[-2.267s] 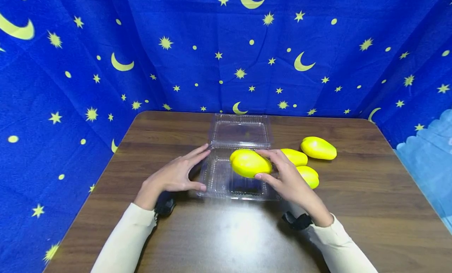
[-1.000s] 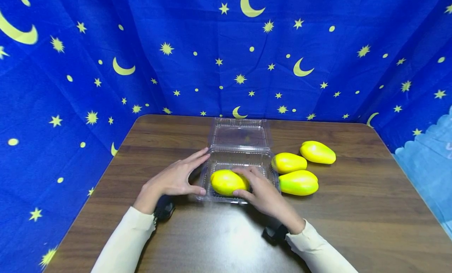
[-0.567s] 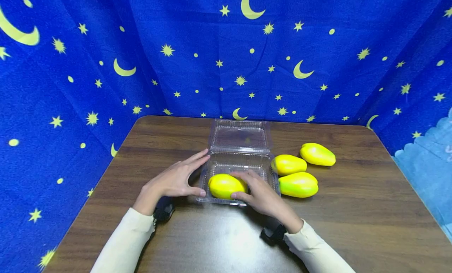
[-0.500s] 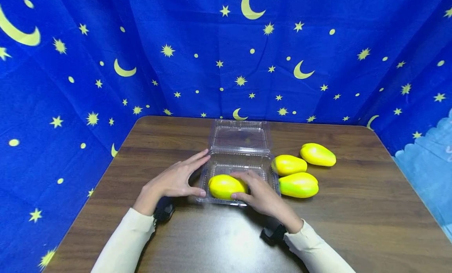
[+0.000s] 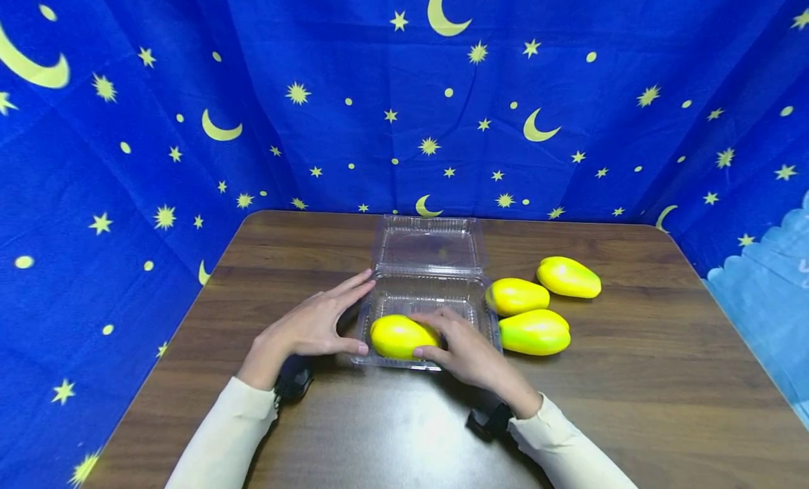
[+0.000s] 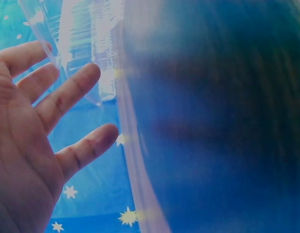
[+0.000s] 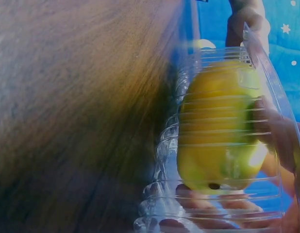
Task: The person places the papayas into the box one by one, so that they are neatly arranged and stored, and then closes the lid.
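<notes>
A clear plastic clamshell container lies unfolded at the middle of the table, its lid laid back toward the curtain. In the front left of its base sits a yellow oval fruit, faintly green in places. My right hand holds this fruit by its right end, thumb in front and fingers behind. Through the ribbed clear wall, the right wrist view shows the same fruit low inside the base. My left hand is spread at the container's left edge, fingers straight and thumb apart, holding nothing.
Several similar yellow fruits make a group right of the container: one against its side, one in front, one farther back. The wooden table ends at a blue star-patterned curtain.
My right hand has brought the fruit left and down, from above the container into its front left part. In the last half second it has barely moved. My left hand has kept its place.
</notes>
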{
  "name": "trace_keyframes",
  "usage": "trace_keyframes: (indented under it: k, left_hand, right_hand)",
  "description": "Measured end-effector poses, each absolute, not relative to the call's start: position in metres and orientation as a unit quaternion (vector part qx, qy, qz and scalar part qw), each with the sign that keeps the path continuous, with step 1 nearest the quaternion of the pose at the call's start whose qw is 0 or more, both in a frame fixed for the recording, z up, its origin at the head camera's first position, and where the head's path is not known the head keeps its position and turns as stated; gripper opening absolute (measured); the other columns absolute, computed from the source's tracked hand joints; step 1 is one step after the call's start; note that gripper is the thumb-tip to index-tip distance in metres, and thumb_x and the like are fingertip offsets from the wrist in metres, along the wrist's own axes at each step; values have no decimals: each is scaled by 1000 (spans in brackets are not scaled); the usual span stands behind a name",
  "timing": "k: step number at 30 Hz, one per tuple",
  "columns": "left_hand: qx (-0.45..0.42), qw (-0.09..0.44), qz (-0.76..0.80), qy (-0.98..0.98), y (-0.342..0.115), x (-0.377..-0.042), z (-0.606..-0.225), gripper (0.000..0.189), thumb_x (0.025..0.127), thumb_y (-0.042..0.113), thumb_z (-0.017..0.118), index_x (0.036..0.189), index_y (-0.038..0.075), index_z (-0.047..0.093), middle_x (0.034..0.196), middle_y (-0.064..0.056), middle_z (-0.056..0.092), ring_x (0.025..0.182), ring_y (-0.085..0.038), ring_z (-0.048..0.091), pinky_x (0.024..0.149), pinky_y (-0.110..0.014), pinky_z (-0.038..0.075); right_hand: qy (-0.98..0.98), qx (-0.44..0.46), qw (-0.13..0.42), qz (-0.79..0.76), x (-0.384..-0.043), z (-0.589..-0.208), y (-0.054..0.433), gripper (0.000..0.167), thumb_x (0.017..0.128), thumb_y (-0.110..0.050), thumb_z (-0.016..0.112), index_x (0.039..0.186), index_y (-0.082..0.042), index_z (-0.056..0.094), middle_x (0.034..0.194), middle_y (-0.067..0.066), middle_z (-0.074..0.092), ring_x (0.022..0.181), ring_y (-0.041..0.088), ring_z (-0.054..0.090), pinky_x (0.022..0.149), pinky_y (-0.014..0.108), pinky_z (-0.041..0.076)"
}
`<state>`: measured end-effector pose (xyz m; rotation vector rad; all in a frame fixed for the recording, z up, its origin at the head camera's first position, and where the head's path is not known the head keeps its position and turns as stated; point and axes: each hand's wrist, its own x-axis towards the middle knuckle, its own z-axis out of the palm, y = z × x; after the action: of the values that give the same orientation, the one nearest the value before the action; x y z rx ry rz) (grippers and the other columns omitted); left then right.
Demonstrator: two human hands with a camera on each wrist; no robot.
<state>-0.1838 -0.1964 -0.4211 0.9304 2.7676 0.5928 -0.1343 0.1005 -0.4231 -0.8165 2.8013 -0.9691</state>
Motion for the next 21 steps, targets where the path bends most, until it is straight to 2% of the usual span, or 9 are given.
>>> trace_keyframes:
  k: [4,9,15,21]
  left_hand:
    - [312,80,202,925,-197,-184,-421,110,75,78,68,161,30,20,170,13,7,152,-25,29,116,-64,33]
    - [317,76,207,923,-197,-184,-421,110,75,73,72,161,25,23,170,9,9,151,-26,30,116,-62,34]
    - [319,74,206,922,-197,-185,-421,109,76,71,72,161,25,23,171,7,10,151,-27,31,116,-62,34]
    - [314,81,206,923,-197,-185,-422,108,76,70,73,161,25,23,170,10,8,151,-27,31,115,-64,34]
  right_hand:
    - [908,-274,34,-316,-134,-424,101,56,92,-35,72,143,-18,57,115,3,65,96,13,57,82,32,51]
    - [905,-284,32,-316,-134,-423,101,57,93,-34,71,145,-16,55,123,7,66,109,20,62,93,43,54]
    - [900,-288,28,-327,-135,-423,102,57,93,-33,70,145,-13,55,139,11,62,127,28,59,108,50,47]
    - [898,-283,29,-335,-135,-424,102,54,94,-32,69,143,-13,56,141,10,61,129,28,58,108,50,47]
